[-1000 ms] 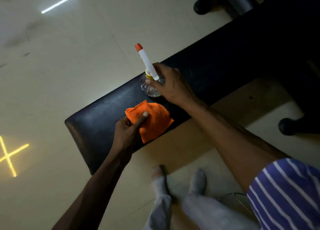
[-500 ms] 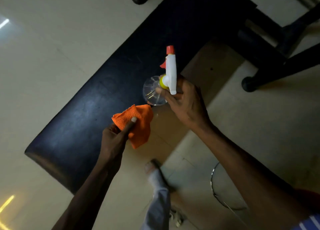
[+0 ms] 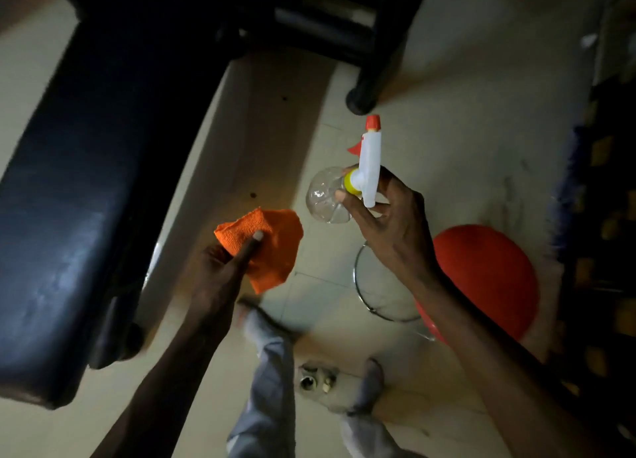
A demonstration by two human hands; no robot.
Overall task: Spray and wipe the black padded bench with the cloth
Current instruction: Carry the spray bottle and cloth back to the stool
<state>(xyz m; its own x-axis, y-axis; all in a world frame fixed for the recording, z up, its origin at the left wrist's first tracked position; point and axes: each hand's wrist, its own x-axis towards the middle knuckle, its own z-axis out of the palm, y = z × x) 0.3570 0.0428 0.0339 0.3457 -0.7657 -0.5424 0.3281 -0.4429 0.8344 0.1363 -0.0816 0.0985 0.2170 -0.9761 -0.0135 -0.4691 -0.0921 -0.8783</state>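
The black padded bench (image 3: 79, 189) runs along the left side of the view, its near end at the lower left. My left hand (image 3: 220, 271) holds a folded orange cloth (image 3: 272, 247) in the air over the floor, just right of the bench's edge. My right hand (image 3: 389, 223) grips a clear spray bottle (image 3: 327, 196) by its neck, under the white trigger head with an orange nozzle (image 3: 370, 161). The bottle is off the bench, above the tiled floor.
A red round stool seat (image 3: 492, 278) with a chrome ring (image 3: 364, 295) stands at the right under my right arm. Black frame legs (image 3: 364, 92) sit at the top centre. My legs and feet (image 3: 275, 371) are below. A dark patterned edge (image 3: 605, 216) borders the right.
Both hands have come off the bench and swung to the right over the floor, carrying the cloth and the bottle. The view has turned right, so the bench now lies at the left.
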